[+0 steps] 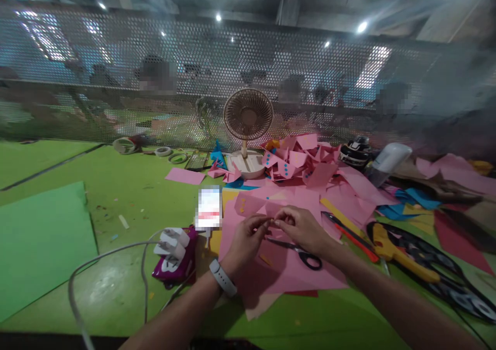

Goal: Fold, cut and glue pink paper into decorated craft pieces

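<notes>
My left hand (246,240) and my right hand (301,229) meet fingertip to fingertip above a layer of pink paper sheets (284,277). Both are closed in a pinch; whatever sits between the fingertips is too small and hidden to name. Below the right hand lies a pair of scissors (311,260) with black handles, its blades pointing left. A small yellow paper scrap (265,259) rests on the pink sheet beneath my hands. Further yellow bits (243,205) lie on pink paper just beyond my left hand.
A purple power strip (160,273) with white plugs and a lit phone (209,209) are to the left. A desk fan (248,115) and folded pink paper pieces (298,158) stand behind. At right lie a yellow-handled glue gun (406,259) and an orange cutter (358,244).
</notes>
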The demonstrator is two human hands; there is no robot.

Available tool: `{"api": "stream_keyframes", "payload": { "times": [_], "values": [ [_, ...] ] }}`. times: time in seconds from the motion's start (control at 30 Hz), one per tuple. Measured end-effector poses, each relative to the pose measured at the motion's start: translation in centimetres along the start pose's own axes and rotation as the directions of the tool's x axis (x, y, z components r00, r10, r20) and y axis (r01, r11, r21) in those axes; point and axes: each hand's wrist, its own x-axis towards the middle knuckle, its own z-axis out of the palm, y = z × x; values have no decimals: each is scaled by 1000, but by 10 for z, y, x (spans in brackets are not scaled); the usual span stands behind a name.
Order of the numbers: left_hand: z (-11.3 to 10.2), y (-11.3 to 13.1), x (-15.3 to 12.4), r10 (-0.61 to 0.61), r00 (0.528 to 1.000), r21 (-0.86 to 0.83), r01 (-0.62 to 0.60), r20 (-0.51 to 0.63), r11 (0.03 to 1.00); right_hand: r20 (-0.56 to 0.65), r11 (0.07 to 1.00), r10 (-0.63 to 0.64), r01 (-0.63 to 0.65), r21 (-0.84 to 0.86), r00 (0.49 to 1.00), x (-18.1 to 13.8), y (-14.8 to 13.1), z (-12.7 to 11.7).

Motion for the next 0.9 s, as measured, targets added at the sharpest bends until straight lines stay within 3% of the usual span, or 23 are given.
{"api": "stream_keyframes", "payload": {
  "times": [0.17,0.37,0.9],
  "values": [
    [0,8,-1,-66,998,-49,66,-18,997,-12,956,135,-127,264,991,-5,5,-4],
    [2,15,-2,-107,993,-102,101,-47,990,-41,914,184,-155,374,982,-5,20,-1],
    [2,14,-2,-92,995,-113,88,-36,990,-69,950,164,-139,279,984,-3,29,5]
  ]
}}
